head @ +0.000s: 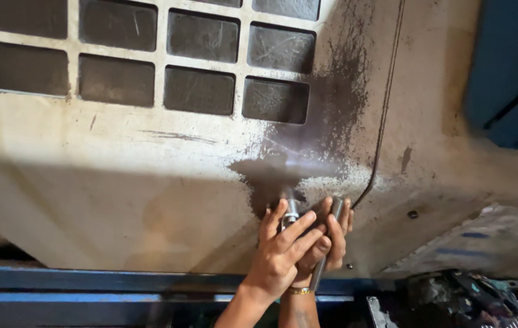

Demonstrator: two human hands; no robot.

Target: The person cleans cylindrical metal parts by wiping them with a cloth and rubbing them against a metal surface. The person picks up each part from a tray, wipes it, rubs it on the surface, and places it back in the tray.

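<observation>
My left hand point(278, 252) and my right hand point(333, 234) are clasped together around a small metal spray tool point(291, 209) low on a beige machine panel point(119, 176). Its shiny round nozzle sticks up between my fingers and points at the panel. A slim metal lever point(335, 208) lies under my right fingers. A pale mist point(307, 164) blows out above the nozzle. Around the mist spreads a dark speckled stain point(331, 109). A gold bracelet point(299, 291) sits on my right wrist.
A grid of dark rectangular openings point(198, 91) fills the panel's upper left. A thin dark line point(386, 109) curves down the panel right of the stain. A blue rail point(89, 291) runs along the bottom. A blue body point(514, 73) stands top right, and dark clutter point(465, 297) lies bottom right.
</observation>
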